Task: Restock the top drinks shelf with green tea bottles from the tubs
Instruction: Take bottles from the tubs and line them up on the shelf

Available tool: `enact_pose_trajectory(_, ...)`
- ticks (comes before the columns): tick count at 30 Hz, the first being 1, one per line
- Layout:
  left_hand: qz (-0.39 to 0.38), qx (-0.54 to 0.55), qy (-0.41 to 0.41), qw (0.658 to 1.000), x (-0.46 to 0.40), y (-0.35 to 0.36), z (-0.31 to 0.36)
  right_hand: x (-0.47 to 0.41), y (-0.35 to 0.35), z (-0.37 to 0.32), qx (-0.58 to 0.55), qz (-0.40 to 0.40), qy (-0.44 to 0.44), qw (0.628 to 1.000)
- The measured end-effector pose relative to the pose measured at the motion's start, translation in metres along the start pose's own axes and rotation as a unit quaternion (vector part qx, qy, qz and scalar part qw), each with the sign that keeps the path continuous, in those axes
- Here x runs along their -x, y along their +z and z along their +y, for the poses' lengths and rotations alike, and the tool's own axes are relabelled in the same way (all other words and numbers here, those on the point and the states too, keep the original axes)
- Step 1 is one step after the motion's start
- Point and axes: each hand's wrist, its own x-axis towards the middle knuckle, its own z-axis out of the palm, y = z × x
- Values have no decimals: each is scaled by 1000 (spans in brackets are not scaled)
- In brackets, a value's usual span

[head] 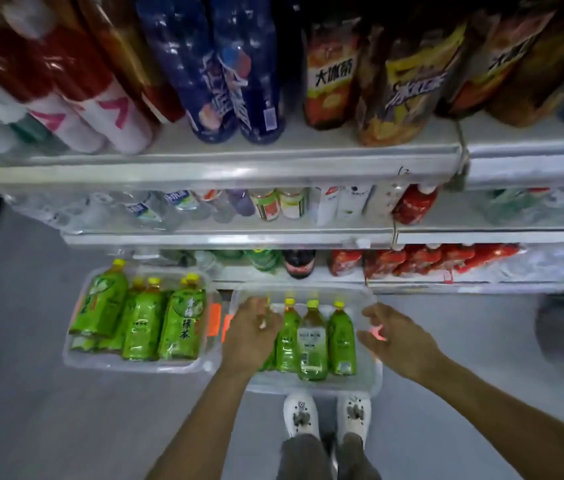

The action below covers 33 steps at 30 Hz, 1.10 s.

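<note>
Reaching down from above into the nearer of two clear plastic tubs on the floor. Near tub (pixel 370 375) at about six o'clock, just ahead of the white shoes (pixel 325 415); second tub (pixel 76 358) beside it at about eight o'clock, fuller, with green tea bottles (pixel 142 323) lying stacked, yellow caps toward the shelves.

In the near tub, three green tea bottles plainly visible side by side: one (pixel 289 341), a middle one (pixel 312 348), and one at the right (pixel 342 341). Possibly a fourth under the left hand (pixel 251 336), mostly hidden.

Left hand over the tub's left part, fingers curled downward toward a bottle; whether closed on it, cannot tell, since the back of the hand covers the contact. Right hand (pixel 393 332) at the tub's right rim, fingers spread and loose, holding nothing, well clear of the bottles.

Step in hand, by judgement: the pick-up, at the start of a restocking round. Top shelf (pixel 273 157) at twelve o'clock, already crowded with large cola and iced-tea bottles; no green tea visible up there.

Next move likely calls for a firm wrap round a bottle's body with each hand, a lift clear of the tub wall, then a long raise to twelve o'clock, past the two lower shelves, finding a gap and setting bottles upright.
</note>
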Motion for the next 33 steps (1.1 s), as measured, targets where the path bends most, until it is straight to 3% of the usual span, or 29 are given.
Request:
enact_pose_trajectory(4, -8, -5, -112, 994, -33, 50, -74, -50, 82, 28, -21, -78, 53, 995)
enact_pose_trajectory(9, -12, -47, -174, 984, -70, 86, -143, -107, 164, 37, -90, -124, 117, 981)
enact_pose_trajectory(15, 43, -93, -189, 977, -111, 126, -198, -167, 227, 22, -163, -29, 198, 966)
enact_pose_trajectory(21, 121, -207, -213, 947, -130, 154, -199, -195, 257, 14, -172, 2, 221, 960)
enact_pose_trajectory(33, 68, -257, -186, 946, -151, 155, -209, -202, 252, 53, -194, 54, 278, 939)
